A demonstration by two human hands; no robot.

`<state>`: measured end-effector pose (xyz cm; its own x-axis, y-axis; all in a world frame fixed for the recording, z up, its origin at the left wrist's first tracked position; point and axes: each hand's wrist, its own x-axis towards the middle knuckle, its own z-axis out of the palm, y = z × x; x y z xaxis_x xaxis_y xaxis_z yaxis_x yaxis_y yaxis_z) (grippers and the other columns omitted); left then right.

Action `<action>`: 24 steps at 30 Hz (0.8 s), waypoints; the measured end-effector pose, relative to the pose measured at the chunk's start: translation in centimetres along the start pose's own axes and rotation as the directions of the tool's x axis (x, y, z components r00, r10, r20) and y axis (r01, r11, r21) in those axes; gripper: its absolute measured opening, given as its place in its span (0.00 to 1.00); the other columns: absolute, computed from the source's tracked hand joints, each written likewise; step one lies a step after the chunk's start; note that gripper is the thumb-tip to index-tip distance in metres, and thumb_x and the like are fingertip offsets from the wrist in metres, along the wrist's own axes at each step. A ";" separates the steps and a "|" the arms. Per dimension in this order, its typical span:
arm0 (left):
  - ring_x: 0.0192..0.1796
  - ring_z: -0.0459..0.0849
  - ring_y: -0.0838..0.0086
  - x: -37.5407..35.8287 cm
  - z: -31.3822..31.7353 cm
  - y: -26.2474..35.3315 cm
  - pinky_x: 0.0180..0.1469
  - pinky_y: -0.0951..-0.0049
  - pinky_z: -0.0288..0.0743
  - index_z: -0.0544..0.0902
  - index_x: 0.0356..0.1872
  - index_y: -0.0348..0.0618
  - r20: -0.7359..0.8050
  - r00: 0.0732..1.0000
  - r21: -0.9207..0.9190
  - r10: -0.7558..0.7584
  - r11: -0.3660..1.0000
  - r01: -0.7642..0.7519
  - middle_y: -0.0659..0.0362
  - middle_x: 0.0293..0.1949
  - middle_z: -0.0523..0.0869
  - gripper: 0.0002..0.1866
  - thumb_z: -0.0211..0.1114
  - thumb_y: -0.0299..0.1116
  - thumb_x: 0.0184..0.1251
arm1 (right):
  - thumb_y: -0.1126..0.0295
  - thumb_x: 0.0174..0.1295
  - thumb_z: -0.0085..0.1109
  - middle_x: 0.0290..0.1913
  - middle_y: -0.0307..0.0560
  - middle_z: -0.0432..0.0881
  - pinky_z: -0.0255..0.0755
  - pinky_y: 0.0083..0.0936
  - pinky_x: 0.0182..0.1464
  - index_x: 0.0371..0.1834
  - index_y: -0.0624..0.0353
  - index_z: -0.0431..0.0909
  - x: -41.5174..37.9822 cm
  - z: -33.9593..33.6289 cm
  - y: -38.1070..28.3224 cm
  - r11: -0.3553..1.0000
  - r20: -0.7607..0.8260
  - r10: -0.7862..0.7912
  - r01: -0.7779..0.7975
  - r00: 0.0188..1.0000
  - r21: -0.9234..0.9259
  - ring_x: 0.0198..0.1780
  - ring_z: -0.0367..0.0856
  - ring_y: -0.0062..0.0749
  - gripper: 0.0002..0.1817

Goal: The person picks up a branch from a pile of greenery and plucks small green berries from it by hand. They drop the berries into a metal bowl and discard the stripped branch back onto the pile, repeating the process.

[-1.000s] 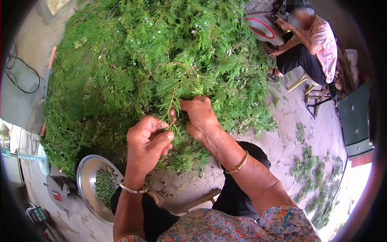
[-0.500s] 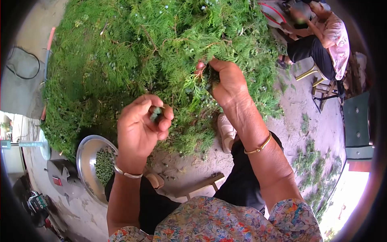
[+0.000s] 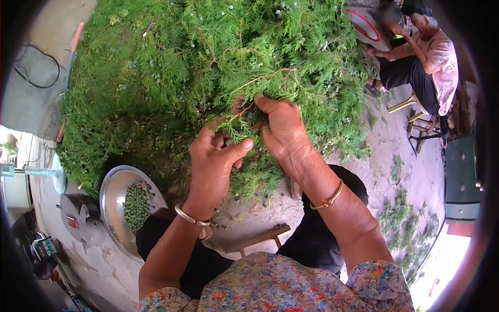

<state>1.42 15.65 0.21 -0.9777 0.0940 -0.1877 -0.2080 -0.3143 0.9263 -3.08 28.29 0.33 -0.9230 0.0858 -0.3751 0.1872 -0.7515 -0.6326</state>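
My right hand [image 3: 283, 127] pinches an evergreen sprig [image 3: 241, 125] with flat, scaly green leaves and a reddish stem, just in front of a large heap of cut evergreen branches [image 3: 156, 67]. Beside it, my left hand [image 3: 213, 158] reaches up to the same sprig, its fingers curled and its thumb stretched toward the right hand. The small green cones seen in that hand a moment earlier are mostly hidden by the fingers. To the lower left, a metal basin [image 3: 109, 210] holds a pile of small round green cones [image 3: 136, 208].
At the upper right another person [image 3: 434, 57] sits on a stool near a red-rimmed basin [image 3: 364, 26]. Loose sprigs [image 3: 400, 223] lie on the concrete floor at right. A wooden stool edge [image 3: 260, 240] shows between my knees. A long-handled tool [image 3: 73, 52] leans along the heap's left side.
My left hand has moved up and right, from beside the basin to the sprig. My right hand has come down slightly with the sprig. The view has shifted a little.
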 end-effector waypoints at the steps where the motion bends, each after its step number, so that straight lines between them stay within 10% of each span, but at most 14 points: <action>1: 0.25 0.73 0.83 0.0 0.0 0.1 0.22 0.82 0.64 0.75 0.42 0.34 0.000 1.000 0.000 0.001 1.000 -0.001 0.60 0.27 0.79 0.14 0.66 0.22 0.56 | 0.78 0.65 0.46 0.38 0.59 0.78 0.80 0.40 0.43 0.41 0.78 0.69 0.1 -0.1 0.2 1.000 0.003 0.010 -0.010 1.000 0.010 0.37 0.81 0.45 0.09; 9: 0.22 0.77 0.73 0.8 -1.8 1.5 0.19 0.78 0.64 0.77 0.30 0.34 0.108 0.914 -0.203 -0.391 0.891 0.405 0.53 0.26 0.80 0.04 0.61 0.25 0.58 | 0.75 0.65 0.48 0.39 0.62 0.80 0.79 0.35 0.40 0.40 0.76 0.71 0.0 -0.1 -0.6 0.990 0.060 0.103 -0.097 0.993 -0.099 0.35 0.82 0.42 0.10; 24: 0.24 0.81 0.71 0.1 -0.1 0.1 0.21 0.78 0.70 0.77 0.39 0.38 0.146 0.965 -0.189 -0.218 0.951 0.243 0.56 0.28 0.80 0.10 0.63 0.33 0.61 | 0.75 0.65 0.46 0.34 0.60 0.80 0.78 0.36 0.36 0.37 0.76 0.72 -0.5 -0.1 -0.2 0.989 -0.017 0.087 -0.088 0.996 -0.121 0.33 0.81 0.43 0.11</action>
<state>1.28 15.50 0.26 -0.8940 0.2975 -0.3350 -0.4412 -0.4547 0.7737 -2.58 28.42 0.59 -0.8972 0.0317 -0.4404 0.3075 -0.6711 -0.6746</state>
